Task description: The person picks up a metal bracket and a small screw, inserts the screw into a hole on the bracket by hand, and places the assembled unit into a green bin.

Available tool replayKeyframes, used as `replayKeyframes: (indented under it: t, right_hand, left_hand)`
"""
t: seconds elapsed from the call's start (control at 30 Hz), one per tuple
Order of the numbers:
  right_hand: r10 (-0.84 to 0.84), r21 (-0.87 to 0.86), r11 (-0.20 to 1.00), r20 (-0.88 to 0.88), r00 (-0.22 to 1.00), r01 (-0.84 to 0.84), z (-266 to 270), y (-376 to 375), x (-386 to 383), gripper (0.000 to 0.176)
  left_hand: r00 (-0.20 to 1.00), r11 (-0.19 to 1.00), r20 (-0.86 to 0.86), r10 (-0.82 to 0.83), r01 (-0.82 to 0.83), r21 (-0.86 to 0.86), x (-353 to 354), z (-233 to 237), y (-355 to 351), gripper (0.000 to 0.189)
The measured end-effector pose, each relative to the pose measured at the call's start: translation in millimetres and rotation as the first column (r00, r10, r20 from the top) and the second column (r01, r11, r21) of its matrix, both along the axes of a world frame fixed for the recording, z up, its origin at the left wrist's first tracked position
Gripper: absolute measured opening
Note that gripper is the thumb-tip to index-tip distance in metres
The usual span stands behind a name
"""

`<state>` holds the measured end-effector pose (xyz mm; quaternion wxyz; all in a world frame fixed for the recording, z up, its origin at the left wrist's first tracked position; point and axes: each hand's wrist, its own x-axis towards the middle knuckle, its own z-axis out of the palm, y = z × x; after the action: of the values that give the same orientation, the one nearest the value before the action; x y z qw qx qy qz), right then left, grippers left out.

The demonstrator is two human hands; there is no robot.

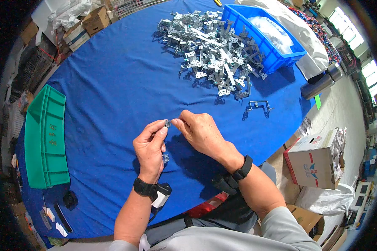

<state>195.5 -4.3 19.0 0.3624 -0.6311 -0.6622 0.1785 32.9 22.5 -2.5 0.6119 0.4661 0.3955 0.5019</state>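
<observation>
Starting closest in: catching a grey sleeve (285, 228) at the bottom edge and a black wristband (244, 167) strapped on each bare forearm.

Sweeping out to the far left now, passing a green tray (46, 138) lying on the blue surface (113, 83). Noting raised characters moulded into its wall, too faint for reading.

Coming across to the left hand (150, 146): curling thumb and forefinger upward, pinching one side of a small metal piece (168, 123). Finding the right hand (201, 131) closing its fingertips on the opposite side of that same piece, other fingers folded loosely. Placing the piece just above the surface, dead centre between the two hands and equally near both, too small for calling a long axis. Spotting what looks like a second metal bit (165, 158) lying on the surface just beside the left palm.

Looking further right: picking out a lone bracket (259, 106) lying with its long side running left to right, nearer the right hand, apart from both. Beyond it, taking in a heap of metal brackets (215, 50) spreading up against a blue bin (259, 37), all up and to the right of the hands, well apart.

Finishing off the surface at far right with a cardboard box (316, 159) on the floor, showing a red-and-blue printed mark, wording too small for reading.
</observation>
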Motion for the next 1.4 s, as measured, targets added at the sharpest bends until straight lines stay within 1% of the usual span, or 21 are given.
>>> replayKeyframes:
  t: [0.03,0.07,0.13,0.17,0.23,0.27,0.33,0.37,0.43,0.47,0.57,0.63,0.67,0.73,0.9,1.0,1.07,1.1,1.17,1.27,1.4]
  right_hand:
    - [0.003,0.024,1.000,-0.074,0.997,-0.001,0.7,0.2,-0.7,0.023]
    - [0.003,0.025,1.000,-0.074,0.997,-0.001,-0.2,0.8,-1.8,0.023]
    - [0.002,0.132,0.991,-0.153,0.988,0.018,-3.1,1.8,-3.6,0.026]
    - [0.002,0.132,0.991,-0.153,0.988,0.018,-1.3,1.2,-2.3,0.026]
    - [0.014,-0.027,1.000,0.043,0.999,-0.013,4.3,-0.3,1.4,0.024]
    - [0.014,-0.027,1.000,0.043,0.999,-0.013,4.5,-0.1,1.5,0.024]
    - [0.009,-0.040,0.999,-0.043,0.999,-0.010,4.8,0.2,1.2,0.026]
    - [0.009,-0.040,0.999,-0.043,0.999,-0.011,3.7,0.5,0.4,0.026]
    - [0.025,0.071,0.997,-0.167,0.986,-0.013,0.7,0.6,-1.5,0.028]
    - [0.025,0.071,0.997,-0.167,0.986,-0.013,1.3,0.4,-1.6,0.028]
    - [0.022,0.023,1.000,-0.134,0.991,-0.019,2.8,-0.5,-0.2,0.026]
    - [0.000,-0.031,1.000,0.103,0.995,0.004,1.0,-0.5,1.7,0.018]
    - [0.007,-0.028,1.000,0.094,0.996,-0.005,1.0,-0.5,1.7,0.018]
    - [0.062,0.061,0.997,-0.078,0.995,-0.057,2.5,-0.3,1.3,0.018]
    - [0.069,0.117,0.991,-0.097,0.993,-0.058,4.0,-0.5,-0.7,0.017]
    - [0.080,0.105,0.992,-0.138,0.987,-0.065,3.8,-1.0,-0.4,0.017]
    - [0.029,-0.085,0.996,-0.004,1.000,-0.029,9.3,-1.7,0.6,0.017]
    - [0.030,-0.085,0.996,-0.004,1.000,-0.030,8.3,-1.2,0.7,0.017]
    - [0.051,0.033,0.998,-0.063,0.997,-0.049,5.3,-0.1,1.2,0.017]
    - [0.069,0.099,0.994,-0.132,0.989,-0.056,9.0,-0.6,1.9,0.016]
    - [0.099,0.137,0.988,-0.170,0.980,-0.076,8.3,-0.8,0.4,0.015]
  left_hand:
    - [1.000,1.000,0.004,0.001,0.000,-0.004,0.1,0.5,0.0,0.018]
    - [1.000,1.000,0.008,0.001,-0.001,-0.008,0.0,0.9,0.0,0.018]
    - [1.000,1.000,0.007,0.001,-0.001,-0.013,-0.3,1.2,0.0,0.018]
    - [1.000,1.000,0.006,0.002,-0.002,-0.016,-0.4,1.2,0.1,0.018]
    - [1.000,1.000,0.001,0.003,-0.003,-0.013,-0.2,0.6,0.2,0.018]
    - [1.000,1.000,-0.005,0.003,-0.003,-0.009,-0.1,0.5,0.2,0.018]
    - [1.000,1.000,0.001,0.002,-0.002,-0.012,0.2,1.8,-0.4,0.018]
    - [1.000,1.000,0.006,0.000,0.000,-0.015,0.3,2.2,-0.5,0.018]
    - [1.000,1.000,0.012,0.002,-0.001,-0.016,0.0,0.6,0.0,0.018]
    - [1.000,1.000,0.018,0.003,-0.002,-0.017,-0.1,0.0,0.2,0.018]
    - [1.000,1.000,0.008,-0.013,0.013,-0.026,-1.8,1.3,0.0,0.017]
    - [1.000,0.999,0.009,-0.010,0.011,-0.032,-0.2,1.2,-0.3,0.017]
    - [1.000,0.999,0.008,-0.008,0.008,-0.038,-0.5,1.2,-0.2,0.018]
    - [1.000,0.999,0.006,-0.009,0.009,-0.043,-2.1,-0.2,0.4,0.018]
    - [0.999,0.999,0.044,-0.022,0.023,-0.033,-2.0,-2.6,0.8,0.018]
    - [0.999,0.999,0.046,-0.021,0.022,-0.025,-2.2,-2.6,0.5,0.018]
    - [0.999,1.000,0.048,-0.015,0.017,-0.026,-2.1,-1.4,0.5,0.018]
    - [0.999,0.999,0.039,-0.023,0.025,-0.029,-2.0,-0.5,0.3,0.018]
    - [0.999,0.999,0.030,-0.030,0.031,-0.031,-2.4,-0.4,0.6,0.018]
    - [0.998,0.999,0.056,-0.030,0.032,-0.033,-3.0,-2.1,0.8,0.018]
    - [0.999,0.998,0.045,-0.023,0.026,-0.049,-2.8,-2.3,1.0,0.017]
